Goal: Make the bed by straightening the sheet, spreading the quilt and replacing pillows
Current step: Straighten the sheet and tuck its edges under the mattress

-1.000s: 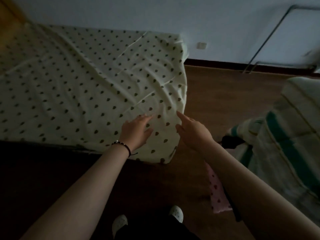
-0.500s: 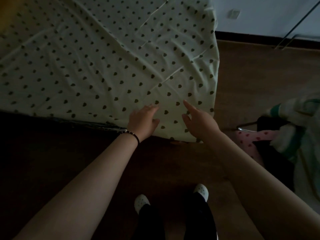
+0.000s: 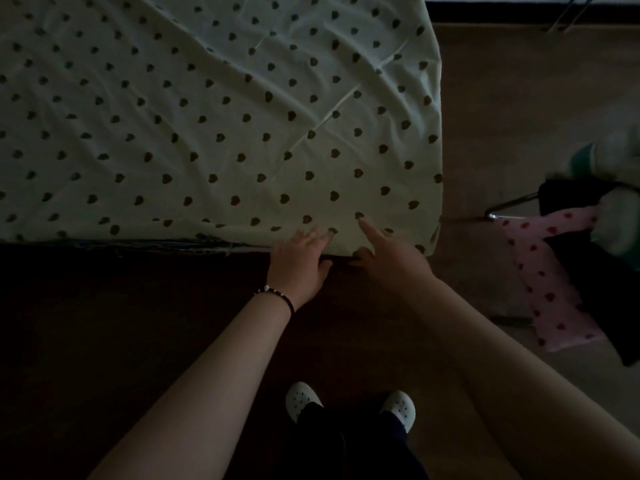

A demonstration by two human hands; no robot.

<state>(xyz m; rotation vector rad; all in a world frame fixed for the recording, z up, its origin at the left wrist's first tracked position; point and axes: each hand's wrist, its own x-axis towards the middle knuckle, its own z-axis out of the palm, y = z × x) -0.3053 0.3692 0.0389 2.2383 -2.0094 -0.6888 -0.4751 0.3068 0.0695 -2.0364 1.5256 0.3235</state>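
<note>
Bed sheet (image 3: 221, 126) edge under fingers (image 3: 367, 228)

Both hands (left hand (image 3: 300, 268), right hand (image 3: 389, 258)) at sheet (image 3: 221, 126) edge

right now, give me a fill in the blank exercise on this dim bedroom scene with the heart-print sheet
1. The pale sheet is printed with small dark ____.
2. The beaded bracelet sits on the ____ wrist.
3. Both the left hand and right hand reach the sheet's near ____ corner.
4. The pink spotted cloth lies on the ____.

Missing words: hearts; left; right; floor
</note>
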